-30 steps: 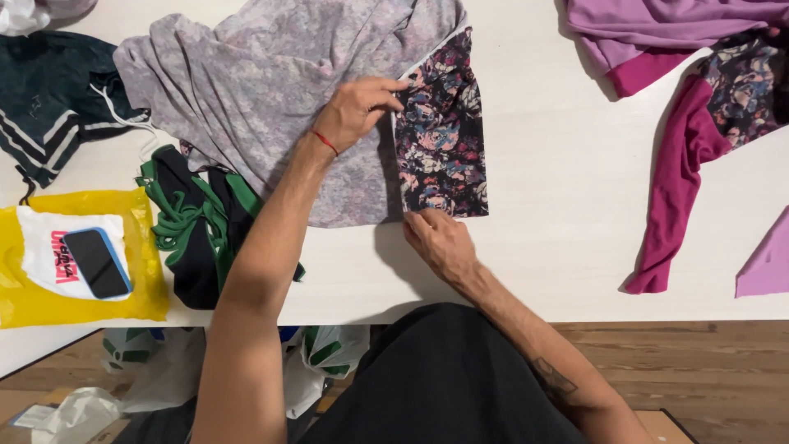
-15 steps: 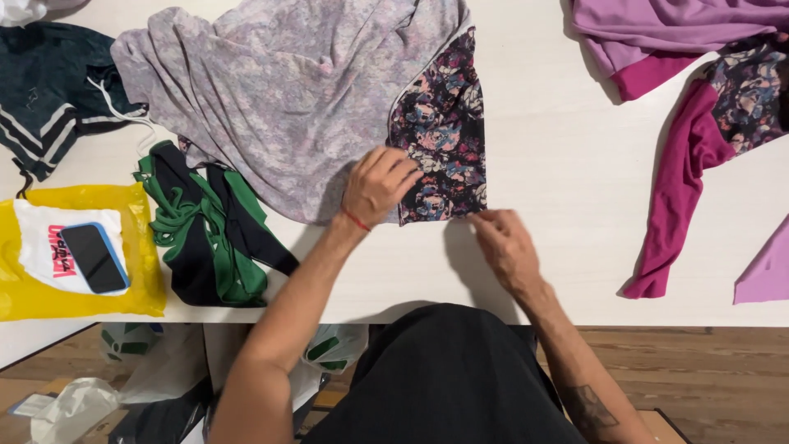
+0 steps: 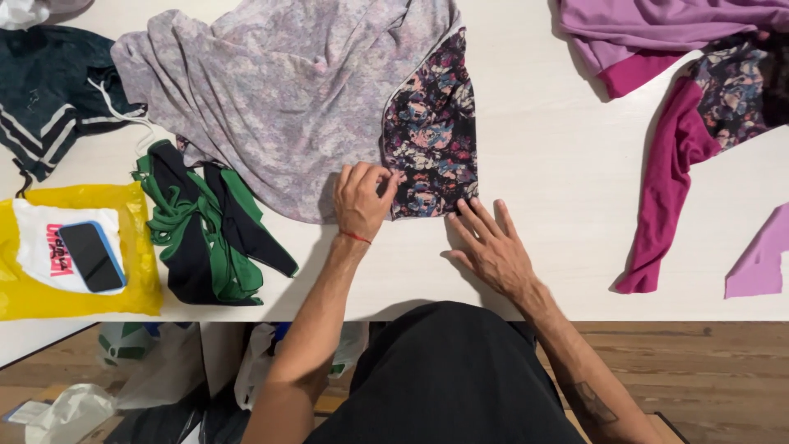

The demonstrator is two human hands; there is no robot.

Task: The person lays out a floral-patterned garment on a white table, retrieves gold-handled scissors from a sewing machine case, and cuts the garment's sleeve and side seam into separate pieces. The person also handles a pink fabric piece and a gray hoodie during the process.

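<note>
1. Dark floral-print fabric panel (image 3: 431, 136), stitched along one edge to the pale mauve mottled garment (image 3: 279, 90), lies flat on the white table (image 3: 559, 164), its lower hem toward you.
2. Your left hand (image 3: 362, 200) pinches the lower left corner of that panel where it meets the mauve cloth: fingers curled and closed on the fabric edge.
3. Your right hand (image 3: 489, 244) lies open, palm down, fingers spread; its fingertips touch the panel's lower right corner and hold nothing.
4. Judge progress as follows: the floral section looks smoothed and squared, while the mauve body above and to the left is wrinkled and unfolded. Most of the laying-out appears to remain.
5. Note surrounding items:
   - a green-and-black strappy garment (image 3: 205, 230) just left of your left forearm;
   - a yellow plastic bag (image 3: 25, 288) with a blue-cased phone (image 3: 92, 256) on it, at the table's left edge;
   - a magenta and lilac top (image 3: 674, 156), well apart on the right.
</note>
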